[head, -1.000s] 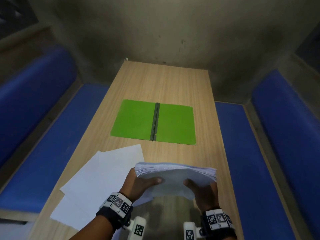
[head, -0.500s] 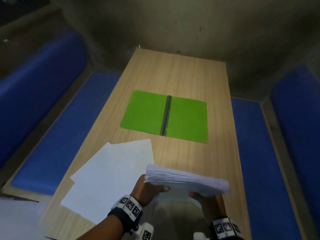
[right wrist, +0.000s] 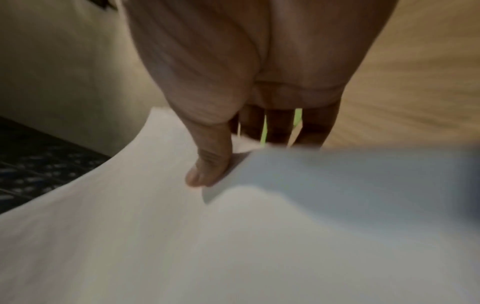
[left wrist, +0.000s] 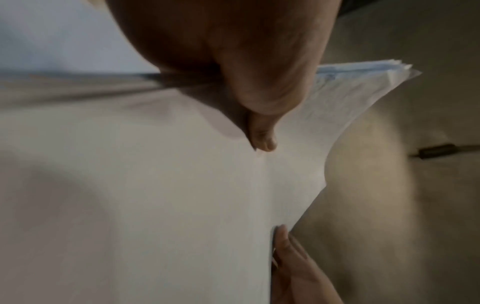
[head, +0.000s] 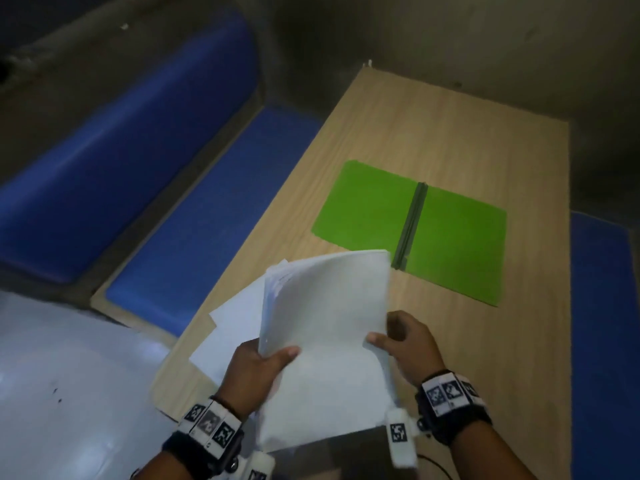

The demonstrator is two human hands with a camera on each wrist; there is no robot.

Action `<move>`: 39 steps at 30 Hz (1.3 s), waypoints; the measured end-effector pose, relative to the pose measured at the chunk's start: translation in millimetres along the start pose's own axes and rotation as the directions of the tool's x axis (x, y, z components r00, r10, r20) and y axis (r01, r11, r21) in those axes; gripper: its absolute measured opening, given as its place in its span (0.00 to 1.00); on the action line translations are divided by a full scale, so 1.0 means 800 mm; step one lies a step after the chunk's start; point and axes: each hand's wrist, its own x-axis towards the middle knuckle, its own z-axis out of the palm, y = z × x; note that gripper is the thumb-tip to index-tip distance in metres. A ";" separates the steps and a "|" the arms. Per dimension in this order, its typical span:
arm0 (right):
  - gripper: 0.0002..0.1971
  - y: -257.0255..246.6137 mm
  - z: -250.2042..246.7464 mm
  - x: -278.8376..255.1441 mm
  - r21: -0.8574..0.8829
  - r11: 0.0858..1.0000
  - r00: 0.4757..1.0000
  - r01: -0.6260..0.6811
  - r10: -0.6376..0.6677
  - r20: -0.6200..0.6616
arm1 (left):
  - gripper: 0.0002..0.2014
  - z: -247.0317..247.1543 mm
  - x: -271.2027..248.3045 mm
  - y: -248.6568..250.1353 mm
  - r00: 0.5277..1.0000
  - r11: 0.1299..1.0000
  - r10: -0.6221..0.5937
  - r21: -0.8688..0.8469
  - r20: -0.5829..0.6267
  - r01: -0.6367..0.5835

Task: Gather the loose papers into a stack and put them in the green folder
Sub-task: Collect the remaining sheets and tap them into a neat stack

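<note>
A thick stack of white papers (head: 325, 327) is held above the near end of the wooden table (head: 450, 133), tilted up towards me. My left hand (head: 258, 365) grips its left edge with the thumb on top. My right hand (head: 405, 344) pinches its right edge, thumb on the top sheet (right wrist: 207, 170), fingers behind. The left wrist view shows the left thumb (left wrist: 262, 135) pressed on the stack (left wrist: 155, 185). The green folder (head: 412, 226) lies open and flat beyond the stack. Loose white sheets (head: 232, 327) lie on the table under and left of the stack.
Blue padded benches (head: 194, 216) run along both sides of the table, the right bench (head: 602, 341) close to its edge. A grey wall stands behind the table's far end. A pale surface (head: 69, 393) fills the near left.
The stack has tipped from lying flat to standing tilted, its face towards me. The head view has swung left, so the folder and table now sit further right.
</note>
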 end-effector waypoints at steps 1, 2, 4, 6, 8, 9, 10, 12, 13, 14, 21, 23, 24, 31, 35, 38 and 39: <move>0.16 0.002 0.014 0.010 -0.030 0.999 0.998 -0.045 0.044 -0.038 | 0.09 -0.021 0.001 -0.012 0.998 0.999 -0.033 -0.011 -0.058 0.032; 0.19 0.006 0.028 0.021 -0.082 0.991 0.991 -0.109 0.102 -0.083 | 0.12 -0.045 0.001 -0.025 0.990 0.997 -0.072 -0.030 -0.120 0.069; 0.33 0.016 0.053 0.038 -0.276 0.923 0.961 -0.266 0.232 -0.152 | 0.14 -0.089 -0.003 -0.047 0.963 0.986 -0.156 -0.088 -0.221 0.140; 0.45 0.026 0.077 0.050 -0.540 0.765 0.937 -0.350 0.278 -0.212 | 0.14 -0.131 -0.010 -0.064 0.932 0.972 -0.223 -0.142 -0.284 0.190; 0.46 0.028 0.100 0.052 -0.685 0.629 0.930 -0.367 0.257 -0.262 | 0.18 -0.167 -0.020 -0.077 0.897 0.962 -0.265 -0.156 -0.354 0.223; 0.45 0.030 0.109 0.053 -0.705 0.602 0.926 -0.376 0.249 -0.283 | 0.20 -0.182 -0.023 -0.084 0.886 0.962 -0.269 -0.153 -0.377 0.227; 0.43 0.029 0.116 0.052 -0.703 0.592 0.919 -0.394 0.249 -0.305 | 0.21 -0.193 -0.028 -0.087 0.872 0.961 -0.274 -0.156 -0.406 0.230; 0.44 0.034 0.124 0.054 -0.609 0.630 0.876 -0.482 0.319 -0.363 | 0.19 -0.208 -0.034 -0.093 0.846 0.956 -0.293 -0.160 -0.446 0.247; 0.46 0.037 0.123 0.057 -0.538 0.661 0.850 -0.524 0.360 -0.385 | 0.19 -0.215 -0.035 -0.100 0.838 0.953 -0.302 -0.159 -0.454 0.257; 0.47 0.038 0.120 0.058 -0.479 0.683 0.829 -0.552 0.388 -0.403 | 0.19 -0.219 -0.036 -0.101 0.830 0.950 -0.312 -0.163 -0.462 0.266; 0.08 0.030 0.081 0.051 -0.388 0.848 0.913 -0.362 0.237 -0.333 | 0.20 -0.236 -0.024 -0.129 0.813 0.930 -0.367 -0.170 -0.452 0.325; 0.06 0.011 0.073 0.047 -0.324 0.913 0.944 -0.248 0.152 -0.294 | 0.20 -0.236 -0.019 -0.137 0.822 0.933 -0.358 -0.147 -0.443 0.328; 0.08 -0.001 0.072 0.045 -0.315 0.930 0.963 -0.191 0.116 -0.243 | 0.20 -0.234 -0.018 -0.139 0.824 0.932 -0.361 -0.130 -0.437 0.339; 0.18 -0.002 0.101 0.062 -0.700 0.713 0.992 -0.044 0.111 0.052 | 0.18 -0.228 -0.018 -0.129 0.820 0.932 -0.360 -0.125 -0.444 0.342; 0.43 0.018 0.136 0.054 -0.854 0.519 0.991 -0.044 0.132 0.029 | 0.21 -0.238 -0.018 -0.127 0.821 0.936 -0.347 -0.117 -0.454 0.331; 0.41 0.032 0.151 0.052 -0.776 0.607 0.976 -0.172 0.209 -0.053 | 0.24 -0.245 -0.020 -0.128 0.813 0.937 -0.344 -0.111 -0.469 0.332; 0.39 0.036 0.153 0.053 -0.737 0.638 0.965 -0.224 0.249 -0.079 | 0.24 -0.247 -0.020 -0.129 0.811 0.937 -0.344 -0.112 -0.474 0.332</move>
